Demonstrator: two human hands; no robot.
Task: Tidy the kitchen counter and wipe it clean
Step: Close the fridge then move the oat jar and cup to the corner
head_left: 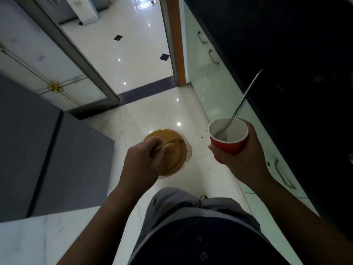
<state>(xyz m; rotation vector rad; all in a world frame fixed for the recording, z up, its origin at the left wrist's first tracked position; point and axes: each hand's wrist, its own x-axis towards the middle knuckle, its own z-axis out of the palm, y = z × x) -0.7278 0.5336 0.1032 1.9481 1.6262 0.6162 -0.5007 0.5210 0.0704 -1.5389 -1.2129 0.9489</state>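
A: Left hand (147,155) — gripping what?

B: Curling tight around the handle of a gold lid (170,152), fingers (162,152) closed over the bar. Carrying it above the glossy floor (152,104), with a pale container (188,150) peeking out under the lid's right edge.

A: And the right hand (242,157)?

B: Wrapping around a red paper cup (228,138), clamped on its side and base. Holding it upright, white inside showing.

A: Anything sitting in the cup?

B: A metal spoon (238,108), bowl resting at the bottom, handle leaning up and to the right past the rim.

A: Surroundings?

B: Standing on the floor between a grey unit (47,159) on the left and pale cabinets (214,81) under a dark counter (286,54) on the right. Facing an open doorway (133,44) ahead. Both items hanging well apart, off the counter.
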